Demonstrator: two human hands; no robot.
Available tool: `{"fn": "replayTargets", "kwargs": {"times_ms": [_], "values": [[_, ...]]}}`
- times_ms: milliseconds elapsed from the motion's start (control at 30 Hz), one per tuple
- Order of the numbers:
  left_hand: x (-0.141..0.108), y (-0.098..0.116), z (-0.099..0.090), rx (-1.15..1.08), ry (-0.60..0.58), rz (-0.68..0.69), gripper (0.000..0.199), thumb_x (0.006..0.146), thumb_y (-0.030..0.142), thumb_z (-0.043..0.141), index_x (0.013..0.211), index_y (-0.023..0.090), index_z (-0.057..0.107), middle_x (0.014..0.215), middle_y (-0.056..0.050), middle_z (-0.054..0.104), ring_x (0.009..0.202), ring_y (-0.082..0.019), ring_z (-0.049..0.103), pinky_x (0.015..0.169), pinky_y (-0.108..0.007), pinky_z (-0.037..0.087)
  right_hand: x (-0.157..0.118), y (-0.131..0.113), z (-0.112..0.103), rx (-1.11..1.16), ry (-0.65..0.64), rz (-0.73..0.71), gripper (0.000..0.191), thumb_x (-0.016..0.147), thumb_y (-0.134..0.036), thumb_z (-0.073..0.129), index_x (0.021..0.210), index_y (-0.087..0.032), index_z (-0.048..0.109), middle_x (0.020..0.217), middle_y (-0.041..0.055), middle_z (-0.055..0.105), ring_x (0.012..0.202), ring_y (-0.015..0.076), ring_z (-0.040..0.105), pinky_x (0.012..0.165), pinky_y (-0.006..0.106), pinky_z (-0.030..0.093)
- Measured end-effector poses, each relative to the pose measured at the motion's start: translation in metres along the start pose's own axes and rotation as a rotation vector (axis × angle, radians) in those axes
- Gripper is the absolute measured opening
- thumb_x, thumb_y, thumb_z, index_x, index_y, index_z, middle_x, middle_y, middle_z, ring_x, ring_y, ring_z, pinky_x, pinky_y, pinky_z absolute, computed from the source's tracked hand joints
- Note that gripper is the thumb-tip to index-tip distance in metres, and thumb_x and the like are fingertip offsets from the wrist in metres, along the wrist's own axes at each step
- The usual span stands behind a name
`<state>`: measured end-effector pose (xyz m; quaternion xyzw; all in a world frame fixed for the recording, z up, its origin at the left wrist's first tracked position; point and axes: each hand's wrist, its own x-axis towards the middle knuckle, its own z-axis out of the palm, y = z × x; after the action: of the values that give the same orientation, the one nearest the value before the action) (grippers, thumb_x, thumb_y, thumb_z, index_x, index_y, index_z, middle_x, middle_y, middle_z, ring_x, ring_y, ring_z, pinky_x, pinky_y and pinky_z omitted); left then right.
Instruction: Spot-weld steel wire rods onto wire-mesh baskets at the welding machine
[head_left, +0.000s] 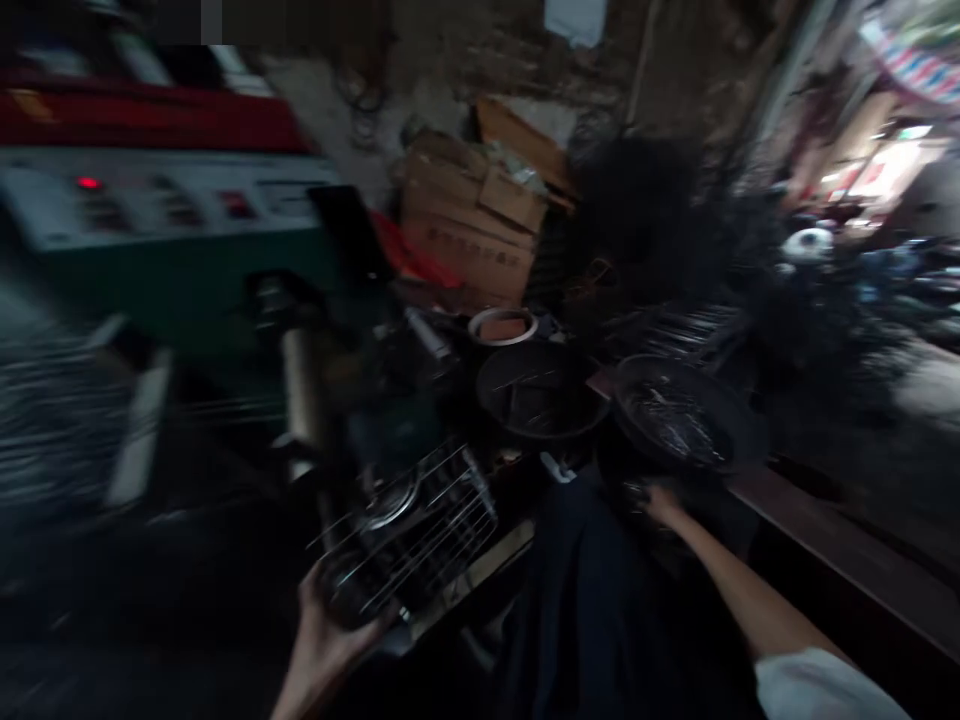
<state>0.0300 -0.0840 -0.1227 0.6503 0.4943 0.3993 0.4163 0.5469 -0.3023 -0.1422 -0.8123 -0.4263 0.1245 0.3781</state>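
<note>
Adjoining a wire rack (466, 510) at near left, left hand (334, 625), digits spread, right hand (661, 503) near a round pan (742, 430) at right, both grips too dark to tell.

A pale, plain sleeve (817, 682) ends in a loose edge at lower right, leaving the forearm (742, 585) bare. Dark navy clothing (577, 600), softly creased, fills lower centre. Left hand (334, 625) and right hand (661, 503) are gloveless.

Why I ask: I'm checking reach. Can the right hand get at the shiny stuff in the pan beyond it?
Probably yes: the right hand is close to the pan, and nothing visible covers the shiny stuff, though it's blurred.
</note>
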Motion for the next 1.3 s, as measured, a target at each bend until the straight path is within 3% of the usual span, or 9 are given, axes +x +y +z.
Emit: {"fn": "replayTargets", "kwargs": {"times_ms": [200,367,467,567,667,767,900,1067,1300], "values": [[-0.02,0.015,-0.004,-0.261,-0.087,-0.077,0.111,0.05,0.043,0.092,0.137,0.033,0.024,0.146,-0.013,0.039,0.131,-0.038,0.051,0.107,-0.058,0.047,0.039,-0.015,-0.005,0.052,-0.218,0.151,0.032,0.065,-0.047,0.076,0.053,-0.025,0.056,0.046,0.0074,0.056,0.038,0.0214,0.05,0.038,0.034,0.035],[-0.029,0.015,-0.011,-0.318,-0.103,-0.074,0.111,0.052,0.042,0.093,0.138,0.034,0.023,0.142,-0.011,0.039,0.131,-0.033,0.051,0.108,-0.055,0.046,0.029,-0.131,0.023,0.527,-0.417,0.233,0.044,0.066,-0.051,0.083,0.091,-0.019,0.067,0.066,0.0023,0.063,0.043,0.0096,0.047,0.037,0.02,0.032],[-0.034,0.011,-0.013,-0.322,-0.106,-0.083,0.113,0.05,0.041,0.094,0.138,0.034,0.023,0.143,-0.011,0.038,0.131,-0.033,0.05,0.108,-0.055,0.046,0.013,-0.223,0.038,0.643,-0.685,0.099,0.045,0.072,-0.052,0.081,0.097,-0.018,0.068,0.07,0.0024,0.065,0.048,0.0102,0.053,0.041,0.019,0.039],[-0.037,0.009,-0.015,-0.317,-0.099,-0.095,0.115,0.049,0.039,0.095,0.139,0.035,0.023,0.146,-0.012,0.036,0.133,-0.034,0.048,0.109,-0.055,0.043,0.004,-0.293,0.049,0.603,-1.058,-0.172,0.043,0.085,-0.052,0.071,0.109,-0.017,0.07,0.094,0.0092,0.072,0.079,0.0208,0.07,0.071,0.032,0.058],[-0.04,0.009,-0.016,-0.312,-0.09,-0.085,0.115,0.049,0.038,0.095,0.139,0.035,0.023,0.146,-0.012,0.036,0.133,-0.034,0.048,0.11,-0.055,0.043,0.003,-0.329,0.068,0.351,-1.071,-0.617,0.026,0.097,-0.041,0.06,0.109,-0.021,0.072,0.098,0.0047,0.073,0.089,0.0203,0.07,0.082,0.033,0.055],[-0.041,0.008,-0.017,-0.313,-0.08,-0.065,0.114,0.049,0.038,0.095,0.139,0.034,0.024,0.144,-0.012,0.038,0.131,-0.033,0.049,0.11,-0.054,0.043,0.002,-0.34,0.096,0.118,-0.897,-1.007,0.02,0.101,-0.028,0.053,0.103,-0.021,0.072,0.093,0.0039,0.072,0.086,0.0192,0.067,0.081,0.033,0.054],[-0.041,0.004,-0.016,-0.342,-0.064,-0.029,0.113,0.05,0.036,0.095,0.139,0.032,0.024,0.139,-0.011,0.038,0.129,-0.032,0.051,0.111,-0.055,0.041,-0.008,-0.333,0.126,-0.246,-0.697,-1.266,0.021,0.097,-0.013,0.053,0.108,-0.018,0.07,0.098,0.0083,0.072,0.097,0.0242,0.064,0.09,0.042,0.053],[-0.045,0.002,-0.017,-0.336,-0.042,-0.002,0.113,0.051,0.035,0.095,0.139,0.032,0.025,0.14,-0.011,0.038,0.13,-0.034,0.049,0.113,-0.057,0.039,-0.021,-0.313,0.136,-0.331,-0.474,-1.391,0.035,0.091,-0.001,0.052,0.121,-0.011,0.067,0.11,0.0117,0.074,0.105,0.0291,0.062,0.092,0.044,0.052],[-0.041,0.002,-0.018,-0.313,-0.046,0.046,0.113,0.053,0.033,0.093,0.141,0.031,0.023,0.146,-0.013,0.038,0.133,-0.034,0.048,0.114,-0.054,0.038,-0.013,-0.301,0.146,-0.12,-0.481,-1.354,0.034,0.094,-0.007,0.055,0.124,-0.017,0.067,0.112,0.0083,0.074,0.097,0.0232,0.065,0.088,0.039,0.053]]}}
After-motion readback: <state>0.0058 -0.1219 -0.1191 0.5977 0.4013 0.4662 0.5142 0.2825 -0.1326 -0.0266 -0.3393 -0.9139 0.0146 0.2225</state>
